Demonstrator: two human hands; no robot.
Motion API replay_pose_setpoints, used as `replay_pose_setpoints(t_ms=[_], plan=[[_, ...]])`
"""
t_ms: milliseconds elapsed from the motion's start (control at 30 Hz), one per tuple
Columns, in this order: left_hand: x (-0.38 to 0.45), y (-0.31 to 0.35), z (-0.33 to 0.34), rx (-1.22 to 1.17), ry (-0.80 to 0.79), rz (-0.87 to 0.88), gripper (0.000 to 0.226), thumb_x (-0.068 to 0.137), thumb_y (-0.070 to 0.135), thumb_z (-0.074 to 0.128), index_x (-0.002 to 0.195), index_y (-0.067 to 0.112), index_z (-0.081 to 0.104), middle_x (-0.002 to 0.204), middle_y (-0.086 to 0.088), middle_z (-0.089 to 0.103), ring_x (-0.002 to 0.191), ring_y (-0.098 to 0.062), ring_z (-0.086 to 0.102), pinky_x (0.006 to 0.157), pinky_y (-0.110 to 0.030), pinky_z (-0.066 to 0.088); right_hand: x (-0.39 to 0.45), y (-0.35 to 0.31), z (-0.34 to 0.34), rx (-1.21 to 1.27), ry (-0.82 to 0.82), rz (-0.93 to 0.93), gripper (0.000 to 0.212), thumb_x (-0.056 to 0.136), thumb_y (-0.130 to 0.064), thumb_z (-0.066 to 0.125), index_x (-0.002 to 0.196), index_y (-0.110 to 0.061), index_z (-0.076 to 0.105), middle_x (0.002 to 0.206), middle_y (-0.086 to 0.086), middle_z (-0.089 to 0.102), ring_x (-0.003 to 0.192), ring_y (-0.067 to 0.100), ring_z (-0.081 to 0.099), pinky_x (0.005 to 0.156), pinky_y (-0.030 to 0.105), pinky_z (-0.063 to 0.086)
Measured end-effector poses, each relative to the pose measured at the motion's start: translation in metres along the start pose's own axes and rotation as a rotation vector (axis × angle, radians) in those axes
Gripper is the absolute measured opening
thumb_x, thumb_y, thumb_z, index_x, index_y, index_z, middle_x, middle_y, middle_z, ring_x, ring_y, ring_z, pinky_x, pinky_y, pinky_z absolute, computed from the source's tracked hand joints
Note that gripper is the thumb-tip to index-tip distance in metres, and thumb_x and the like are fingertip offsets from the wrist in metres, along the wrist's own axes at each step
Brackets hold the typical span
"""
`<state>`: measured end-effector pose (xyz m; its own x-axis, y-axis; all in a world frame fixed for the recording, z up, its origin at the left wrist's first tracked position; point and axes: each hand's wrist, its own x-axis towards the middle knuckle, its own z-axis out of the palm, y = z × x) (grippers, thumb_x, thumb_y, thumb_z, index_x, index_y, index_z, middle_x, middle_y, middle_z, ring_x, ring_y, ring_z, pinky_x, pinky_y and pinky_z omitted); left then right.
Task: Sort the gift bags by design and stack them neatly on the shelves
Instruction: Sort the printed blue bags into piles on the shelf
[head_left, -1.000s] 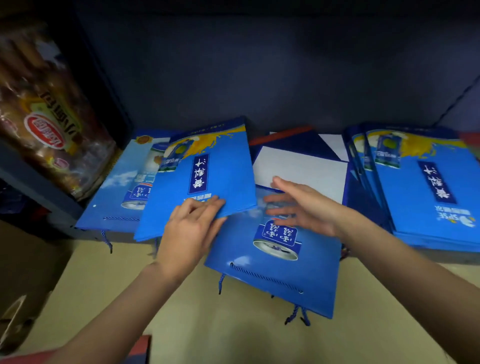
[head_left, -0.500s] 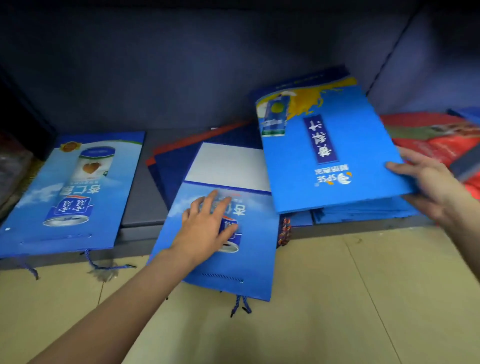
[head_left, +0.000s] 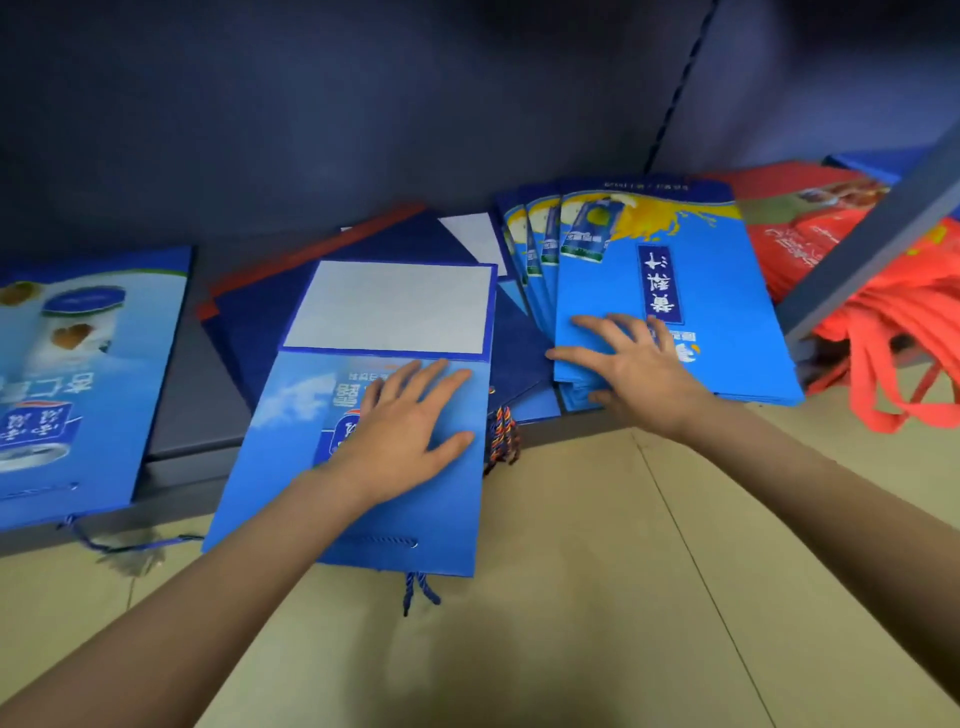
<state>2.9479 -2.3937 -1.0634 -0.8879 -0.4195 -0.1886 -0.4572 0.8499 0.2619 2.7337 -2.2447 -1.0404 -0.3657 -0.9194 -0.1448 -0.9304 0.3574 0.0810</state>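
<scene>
Fingers (head_left: 415, 384) of our left hand (head_left: 405, 441) are lying straight and spread, pressing flat on the sky-blue gift bag (head_left: 363, 467) printed with a can; nothing is being grasped. That bag is lying face up in the middle of the shelf (head_left: 197, 395), its handle end hanging over the front edge, blue cord (head_left: 421, 592) dangling below. Fingers (head_left: 613, 332) of our right hand (head_left: 639, 369) are likewise resting extended and released on the top bag of the fanned stack of blue bags with a yellow splash design (head_left: 660, 291), just right of the centre bag.

We are also listing:
- one light-blue can-design bag (head_left: 78, 374) lying flat at the left end of the shelf, apart from the centre bag;
- dark navy bags (head_left: 405, 239) with a red edge lying under and behind the centre bag;
- multicoloured cord handles (head_left: 501, 431) showing between the two hands;
- red bags (head_left: 810, 228) with orange-red straps (head_left: 893, 374) sitting at the far right, beyond a grey shelf upright (head_left: 872, 239);
- beige floor (head_left: 571, 597) lying below.
</scene>
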Motion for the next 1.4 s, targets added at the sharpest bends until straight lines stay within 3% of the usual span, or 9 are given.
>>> replay_pose_setpoints(t_ms=[167,367,567,733,833,933,1067,1167,1400], plan=[[-0.035,-0.06,0.002,-0.154,0.288,-0.309,0.066,0.082,0.05,0.033,0.136,0.014,0.044,0.142,-0.006,0.042,0.129,-0.032,0.038,0.105,-0.047,0.03,-0.002,-0.037,-0.005,0.229,0.161,-0.082,0.047,0.08,-0.024,0.07,0.124,-0.02,0.053,0.143,0.008,0.035,0.132,0.031,0.029,0.112,0.051,0.019],[-0.085,-0.093,0.006,-0.326,0.276,-0.652,0.045,0.091,0.011,0.051,0.135,0.01,0.043,0.132,-0.018,0.042,0.115,-0.038,0.046,0.097,-0.042,0.035,-0.024,-0.138,0.001,0.802,-0.118,0.08,0.083,0.081,-0.025,0.069,0.145,-0.023,0.016,0.122,0.0,0.027,0.095,0.018,0.052,0.09,0.029,0.045],[-0.093,-0.081,-0.007,-0.636,0.556,-0.698,0.042,0.092,0.01,0.048,0.133,0.013,0.044,0.123,-0.007,0.046,0.081,-0.01,0.046,0.073,-0.017,0.027,-0.015,-0.163,-0.048,0.926,0.324,0.065,0.069,0.082,-0.002,0.062,0.141,-0.018,0.031,0.14,0.001,0.026,0.123,0.015,0.04,0.106,0.029,0.036],[-0.105,-0.11,-0.037,-0.673,0.765,-0.786,0.043,0.092,0.01,0.046,0.134,0.014,0.043,0.125,-0.011,0.042,0.091,-0.019,0.044,0.081,-0.021,0.028,0.026,-0.196,-0.069,0.877,0.353,-0.072,0.061,0.086,-0.003,0.057,0.141,-0.01,0.032,0.151,0.008,0.022,0.135,0.018,0.031,0.106,0.02,0.026],[-0.125,-0.157,-0.058,-0.561,0.827,-0.864,0.044,0.09,0.01,0.047,0.135,0.011,0.045,0.131,-0.018,0.045,0.115,-0.033,0.046,0.099,-0.028,0.028,0.069,-0.229,-0.065,0.902,0.27,-0.224,0.06,0.085,-0.005,0.06,0.139,-0.004,0.034,0.149,0.013,0.025,0.134,0.026,0.034,0.11,0.038,0.032],[-0.15,-0.215,-0.072,-0.314,0.75,-0.915,0.049,0.091,0.013,0.051,0.138,0.002,0.042,0.14,-0.026,0.038,0.129,-0.037,0.036,0.108,-0.034,0.024,0.113,-0.272,-0.063,0.899,0.048,-0.319,0.064,0.086,-0.015,0.063,0.141,-0.002,0.032,0.147,0.016,0.031,0.135,0.028,0.033,0.112,0.038,0.029],[-0.178,-0.264,-0.056,-0.122,0.393,-0.871,0.071,0.088,0.038,0.052,0.146,0.004,0.027,0.149,-0.022,0.029,0.139,-0.039,0.02,0.115,-0.045,0.016,0.128,-0.312,-0.042,0.699,-0.289,-0.314,0.04,0.092,-0.016,0.054,0.131,-0.008,0.049,0.133,0.009,0.053,0.123,0.023,0.049,0.096,0.023,0.036],[-0.186,-0.252,-0.028,-0.186,0.212,-0.854,0.075,0.082,0.062,0.04,0.147,0.029,0.024,0.155,-0.008,0.02,0.143,-0.034,0.01,0.115,-0.049,0.012,0.124,-0.325,-0.031,0.682,-0.308,-0.356,0.035,0.092,-0.004,0.045,0.126,-0.008,0.055,0.125,0.009,0.06,0.118,0.021,0.053,0.093,0.018,0.036],[-0.171,-0.219,-0.001,-0.088,0.157,-0.762,0.062,0.093,0.045,0.043,0.147,0.036,0.015,0.158,0.0,-0.001,0.144,-0.03,-0.007,0.113,-0.054,-0.002,0.11,-0.344,-0.027,0.556,-0.295,-0.511,0.046,0.092,-0.003,0.04,0.136,-0.013,0.047,0.141,0.003,0.047,0.134,0.019,0.037,0.107,0.024,0.027]])
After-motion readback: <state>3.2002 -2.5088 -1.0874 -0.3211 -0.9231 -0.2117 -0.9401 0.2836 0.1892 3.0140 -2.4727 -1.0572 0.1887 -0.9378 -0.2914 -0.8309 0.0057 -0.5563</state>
